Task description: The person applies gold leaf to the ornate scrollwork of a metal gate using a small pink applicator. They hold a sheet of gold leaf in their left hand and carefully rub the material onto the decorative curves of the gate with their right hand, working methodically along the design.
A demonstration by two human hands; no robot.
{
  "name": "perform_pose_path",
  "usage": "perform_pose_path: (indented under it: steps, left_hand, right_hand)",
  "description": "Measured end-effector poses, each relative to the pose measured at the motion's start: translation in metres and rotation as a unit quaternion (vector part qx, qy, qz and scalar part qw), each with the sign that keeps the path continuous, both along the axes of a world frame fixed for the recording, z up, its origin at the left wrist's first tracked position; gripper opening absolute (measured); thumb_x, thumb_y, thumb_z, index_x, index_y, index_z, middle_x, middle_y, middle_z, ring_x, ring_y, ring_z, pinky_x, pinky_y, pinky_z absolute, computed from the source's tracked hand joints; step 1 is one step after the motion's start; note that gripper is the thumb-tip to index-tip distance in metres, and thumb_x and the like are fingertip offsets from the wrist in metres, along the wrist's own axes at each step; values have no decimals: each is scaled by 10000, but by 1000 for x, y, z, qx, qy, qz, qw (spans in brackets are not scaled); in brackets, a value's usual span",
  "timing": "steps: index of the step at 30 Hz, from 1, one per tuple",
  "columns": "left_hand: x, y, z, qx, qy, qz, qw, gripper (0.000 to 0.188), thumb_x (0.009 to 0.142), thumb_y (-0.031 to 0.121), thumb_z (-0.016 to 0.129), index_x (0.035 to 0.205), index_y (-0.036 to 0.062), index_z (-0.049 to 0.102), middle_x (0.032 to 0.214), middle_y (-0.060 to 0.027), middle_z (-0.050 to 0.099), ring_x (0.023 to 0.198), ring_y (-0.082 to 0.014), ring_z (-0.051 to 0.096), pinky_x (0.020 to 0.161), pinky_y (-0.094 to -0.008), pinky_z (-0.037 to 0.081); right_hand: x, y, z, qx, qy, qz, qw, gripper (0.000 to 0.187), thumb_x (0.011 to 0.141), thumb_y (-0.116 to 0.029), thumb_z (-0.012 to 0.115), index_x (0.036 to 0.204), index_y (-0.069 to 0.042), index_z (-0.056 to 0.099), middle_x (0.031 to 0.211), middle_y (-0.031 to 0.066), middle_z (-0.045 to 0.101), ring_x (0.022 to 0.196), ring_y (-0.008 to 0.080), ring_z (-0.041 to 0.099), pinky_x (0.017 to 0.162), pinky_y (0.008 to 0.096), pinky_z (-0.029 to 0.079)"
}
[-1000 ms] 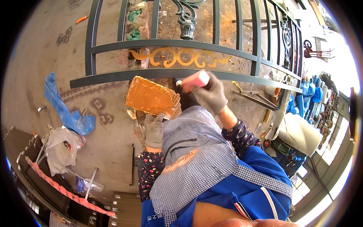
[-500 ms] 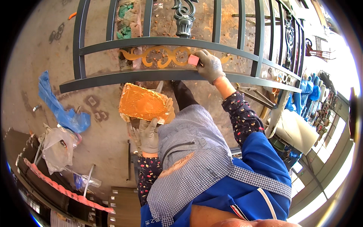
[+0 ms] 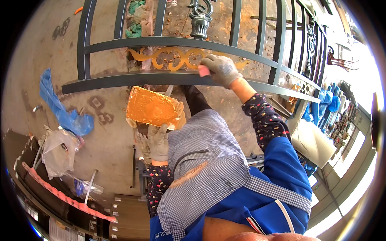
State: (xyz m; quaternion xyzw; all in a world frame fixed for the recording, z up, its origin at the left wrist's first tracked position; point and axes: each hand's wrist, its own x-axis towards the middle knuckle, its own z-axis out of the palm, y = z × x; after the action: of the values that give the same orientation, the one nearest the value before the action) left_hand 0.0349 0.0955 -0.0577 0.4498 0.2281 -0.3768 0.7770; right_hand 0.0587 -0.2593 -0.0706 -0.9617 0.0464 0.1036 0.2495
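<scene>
The scroll (image 3: 185,60) lies mostly to the left of the right hand (image 3: 222,70), its long axis running left to right, in line with the two rails that frame it: the far rail (image 3: 132,43) beyond it and the near rail (image 3: 132,78) on the person's side. A short end of it shows to the right, past the knuckles. The right hand is much the nearer of the two, reaching over the near rail with its grip closed on a pink block (image 3: 204,71). The block points left and near, just beside the middle of the scroll, over or at the near rail; whether it touches either cannot be told.

The left hand (image 3: 158,142) is well apart from the scroll, nearer the body. Its grip is closed on the near right part of a slab (image 3: 152,106), with the thumb at the edge. The slab lies left of the block and nearer than the near rail, its long side running roughly left to right, the right end tipped a little nearer.

The scroll is flat and gold, a row of open curls with a pointed left tip. The slab's upper face is thick with orange, uneven and crusted along the edges; the block looks plain and blunt-ended.
</scene>
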Motion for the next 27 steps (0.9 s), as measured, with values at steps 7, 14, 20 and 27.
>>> perform_pose_path:
  steps: [7, 14, 20, 27]
  left_hand:
    - [-3, 0, -3, 25, 1, -13, 1000, 460, 940, 81, 689, 1368, 30, 528, 1331, -93, 608, 1208, -211, 606, 1029, -355, 526]
    - [1, -9, 5, -1, -3, 5, 1000, 456, 950, 97, 678, 1372, 22, 520, 1334, -83, 601, 1209, -198, 599, 1027, -341, 508]
    - [-2, -4, -2, 24, -19, -10, 999, 437, 959, 130, 677, 1349, 9, 524, 1290, -69, 624, 1184, -165, 596, 1018, -316, 476]
    - [-3, 0, -5, 41, 1, -17, 999, 410, 951, 145, 695, 1316, 26, 551, 1256, -36, 637, 1110, -113, 610, 910, -231, 488]
  right_hand:
    - [-3, 3, -2, -13, -57, -16, 998, 255, 801, -146, 673, 1055, -140, 654, 1038, 66, 657, 938, 299, 671, 797, 433, 536]
    - [-18, -5, -16, -41, -87, -71, 993, 284, 783, -116, 691, 1063, -136, 649, 1062, 62, 668, 922, 310, 679, 772, 423, 545]
    - [-3, 27, -20, 55, -114, -283, 951, 253, 811, -183, 729, 1022, -89, 625, 956, 118, 678, 855, 353, 681, 732, 436, 541]
    - [23, 53, -41, 126, -123, -407, 896, 295, 781, -241, 791, 960, -80, 620, 895, 126, 695, 836, 339, 690, 747, 425, 539]
